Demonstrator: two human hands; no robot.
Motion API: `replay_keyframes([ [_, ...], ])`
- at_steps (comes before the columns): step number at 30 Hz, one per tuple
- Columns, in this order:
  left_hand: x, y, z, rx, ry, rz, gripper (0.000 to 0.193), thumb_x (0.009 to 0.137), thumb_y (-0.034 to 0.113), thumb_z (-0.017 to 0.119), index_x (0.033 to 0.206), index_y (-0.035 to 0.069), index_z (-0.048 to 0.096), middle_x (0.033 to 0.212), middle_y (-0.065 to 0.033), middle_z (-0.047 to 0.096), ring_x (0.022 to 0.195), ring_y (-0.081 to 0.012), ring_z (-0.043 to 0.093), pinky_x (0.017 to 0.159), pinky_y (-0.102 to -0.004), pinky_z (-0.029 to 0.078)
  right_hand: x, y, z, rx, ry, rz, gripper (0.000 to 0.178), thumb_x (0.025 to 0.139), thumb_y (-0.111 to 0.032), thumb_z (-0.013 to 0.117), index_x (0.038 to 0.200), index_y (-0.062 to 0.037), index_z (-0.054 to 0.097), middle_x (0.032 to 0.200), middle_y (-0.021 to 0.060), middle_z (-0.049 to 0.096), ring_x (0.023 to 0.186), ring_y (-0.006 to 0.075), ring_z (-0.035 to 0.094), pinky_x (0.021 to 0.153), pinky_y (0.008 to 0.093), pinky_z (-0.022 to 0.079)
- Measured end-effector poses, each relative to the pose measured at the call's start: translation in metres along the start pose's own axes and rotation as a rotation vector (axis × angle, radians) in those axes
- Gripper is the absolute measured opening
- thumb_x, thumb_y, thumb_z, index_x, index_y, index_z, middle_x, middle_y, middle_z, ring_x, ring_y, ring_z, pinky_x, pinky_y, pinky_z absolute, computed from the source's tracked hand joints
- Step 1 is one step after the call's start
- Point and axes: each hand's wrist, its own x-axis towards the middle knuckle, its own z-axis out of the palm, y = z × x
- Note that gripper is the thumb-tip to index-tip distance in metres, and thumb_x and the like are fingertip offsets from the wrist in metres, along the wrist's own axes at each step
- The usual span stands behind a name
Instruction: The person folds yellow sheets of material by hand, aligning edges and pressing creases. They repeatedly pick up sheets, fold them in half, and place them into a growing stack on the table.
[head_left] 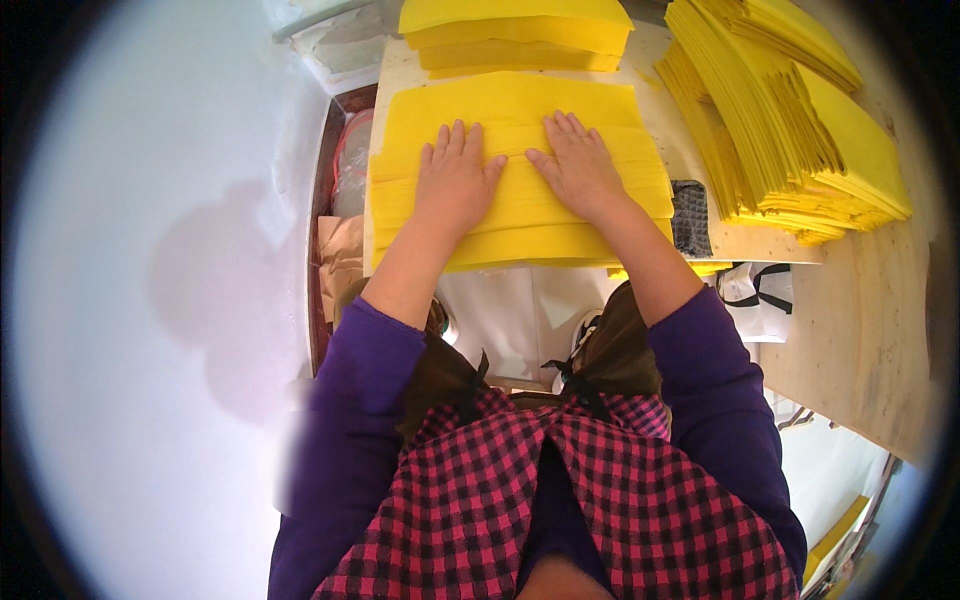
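Both palms rest flat on a stack of yellow fabric sheets (530, 215) lying on a wooden table. My left hand (458, 178) presses on the left part of the stack, its fingers stretched away from me. On the right part lies my right hand (580, 168), its fingers also straight and the thumb pointing inward. The two thumbs come close to each other but stay apart. Beneath the hands the sheets overlap in layers, with several edges showing across the middle and along the near side. Neither hand grips anything.
Behind stands another yellow pile (515, 40). At the right, tall folded yellow stacks (760, 120) lean on the wooden tabletop (860, 330). A dark grey patterned cloth (690, 218) lies beside my stack. Below the table is a white bag (760, 305) with black handles; brown paper (340, 255) sits left.
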Motion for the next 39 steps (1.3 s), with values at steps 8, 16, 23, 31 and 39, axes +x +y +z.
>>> replay_keyframes([
  [8,0.0,-0.001,-0.003,0.105,-0.124,-0.092,0.065,0.095,0.05,0.034,0.143,0.006,0.03,0.148,-0.0194,0.027,0.139,-0.0323,0.022,0.112,-0.0491,0.014,0.005,-0.012,-0.012,-0.053,-0.118,0.084,0.074,0.093,-0.055,0.034,0.139,0.0031,0.033,0.148,0.0181,0.028,0.139,0.0283,0.022,0.113,0.0421,0.016],
  [16,-0.002,-0.003,0.003,0.167,-0.113,-0.071,0.067,0.094,0.052,0.033,0.144,0.008,0.03,0.149,-0.0183,0.026,0.14,-0.0308,0.021,0.112,-0.0494,0.013,0.016,-0.056,0.007,0.082,-0.146,0.035,0.081,0.091,-0.059,0.033,0.139,0.0056,0.03,0.149,0.0205,0.025,0.14,0.0286,0.02,0.113,0.0423,0.015],
  [23,-0.001,-0.002,0.0,0.176,-0.138,-0.123,0.069,0.094,0.055,0.031,0.144,0.008,0.029,0.15,-0.0185,0.023,0.14,-0.0307,0.019,0.112,-0.0495,0.013,-0.006,-0.006,-0.01,-0.111,-0.179,0.243,0.084,0.09,-0.062,0.032,0.144,0.0026,0.022,0.152,0.0157,0.019,0.142,0.0242,0.014,0.115,0.0395,0.01],
  [31,-0.014,-0.038,-0.015,0.164,-0.206,-0.235,0.072,0.094,0.057,0.028,0.145,0.006,0.024,0.152,-0.0177,0.016,0.142,-0.0286,0.013,0.112,-0.0512,0.011,-0.021,0.029,-0.021,-0.167,-0.131,0.395,0.085,0.09,-0.064,0.03,0.144,0.0006,0.021,0.152,0.0147,0.017,0.142,0.0237,0.014,0.115,0.0396,0.009],
  [39,-0.007,-0.038,-0.039,0.264,-0.199,-0.297,0.077,0.093,0.057,0.03,0.144,0.0,0.022,0.152,-0.0165,0.019,0.141,-0.028,0.015,0.112,-0.0509,0.013,-0.022,0.026,-0.025,-0.193,-0.12,0.415,0.086,0.089,-0.064,0.031,0.144,0.0008,0.02,0.152,0.015,0.018,0.142,0.0243,0.014,0.115,0.0414,0.01],
])
